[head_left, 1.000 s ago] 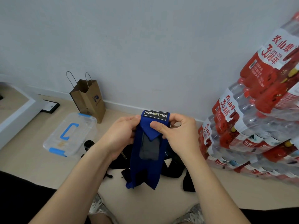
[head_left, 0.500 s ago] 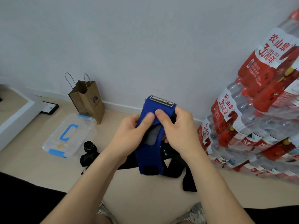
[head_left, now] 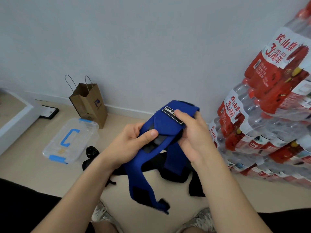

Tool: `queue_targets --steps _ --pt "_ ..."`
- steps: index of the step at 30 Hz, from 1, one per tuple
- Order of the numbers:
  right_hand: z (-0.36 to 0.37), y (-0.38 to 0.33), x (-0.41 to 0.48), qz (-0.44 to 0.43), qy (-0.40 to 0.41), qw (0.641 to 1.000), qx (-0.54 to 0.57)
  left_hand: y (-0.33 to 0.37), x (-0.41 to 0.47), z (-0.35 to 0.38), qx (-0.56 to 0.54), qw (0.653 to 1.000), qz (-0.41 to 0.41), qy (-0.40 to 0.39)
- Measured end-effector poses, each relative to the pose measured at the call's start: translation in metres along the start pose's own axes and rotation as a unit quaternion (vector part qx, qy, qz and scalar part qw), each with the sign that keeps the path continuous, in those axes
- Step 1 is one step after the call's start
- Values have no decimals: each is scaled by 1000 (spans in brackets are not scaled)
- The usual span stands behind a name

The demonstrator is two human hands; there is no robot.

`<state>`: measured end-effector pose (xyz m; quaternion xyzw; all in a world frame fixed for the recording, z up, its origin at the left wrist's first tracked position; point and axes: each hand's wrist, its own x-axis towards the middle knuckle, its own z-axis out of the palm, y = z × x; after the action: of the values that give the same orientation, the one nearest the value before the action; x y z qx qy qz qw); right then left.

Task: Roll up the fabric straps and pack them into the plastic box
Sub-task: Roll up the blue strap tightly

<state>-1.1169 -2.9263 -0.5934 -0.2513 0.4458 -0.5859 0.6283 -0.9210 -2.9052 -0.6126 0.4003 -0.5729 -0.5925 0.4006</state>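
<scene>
I hold a blue fabric strap (head_left: 161,125) with a black label patch up in front of me. My left hand (head_left: 129,145) pinches its left side, thumb on top near a dark velcro patch. My right hand (head_left: 193,137) grips the folded upper end, thumb by the label. One blue tail (head_left: 139,182) hangs down loose toward my knees, a second drops behind my right hand. Black straps (head_left: 178,175) lie on the floor under my hands. The clear plastic box (head_left: 70,140) with its blue handle and clips sits closed on the floor to the left.
A brown paper bag (head_left: 89,103) stands by the wall behind the box. Stacked packs of water bottles (head_left: 269,123) fill the right side. A small black round object (head_left: 91,151) lies beside the box. A white ledge (head_left: 15,121) runs at far left.
The strap was held upright and folded; now it is tilted to the right and spread, with a long tail swung down and loose. My left thumb has slid onto its left side.
</scene>
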Motion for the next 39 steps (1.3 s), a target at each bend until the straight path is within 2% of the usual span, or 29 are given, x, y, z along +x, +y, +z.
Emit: queue_targets --steps 4,7,10,13,15,17,20,22,25,30,32,35,39 --pt "-14 -16 7 49 -11 996 72 -7 -5 -3 -9 998 -35 -47" --pt "-22 -23 10 20 -14 996 81 -20 -8 -3 23 994 -72 -75" --pt "-18 -25 8 -22 -36 995 93 -38 -11 -13 26 978 -114 -173" --pt "-14 -23 5 -10 -46 990 135 -57 -14 -22 -22 961 -132 -241" --pt "-13 -21 3 17 -37 982 183 -66 -14 -21 -47 964 -146 -216" --pt "-10 -17 2 23 -10 983 183 -68 -12 -15 -32 975 -159 -152" --pt "-6 -11 3 2 40 994 105 -65 -9 1 102 984 -125 -79" --pt "-4 -8 3 -5 47 995 83 -65 -9 16 203 974 -91 -38" --pt "-2 -8 1 -28 46 998 18 -75 -11 31 287 956 -27 54" --pt "-3 -7 3 -53 30 997 -55 -83 -11 34 354 929 54 91" --pt "-5 -7 6 -51 28 997 -45 -86 -10 33 364 922 29 124" --pt "-10 -1 12 -38 43 998 -34 -101 -9 23 365 914 -68 162" --pt "-17 6 18 -33 56 997 46 -132 -13 6 253 923 -237 167"
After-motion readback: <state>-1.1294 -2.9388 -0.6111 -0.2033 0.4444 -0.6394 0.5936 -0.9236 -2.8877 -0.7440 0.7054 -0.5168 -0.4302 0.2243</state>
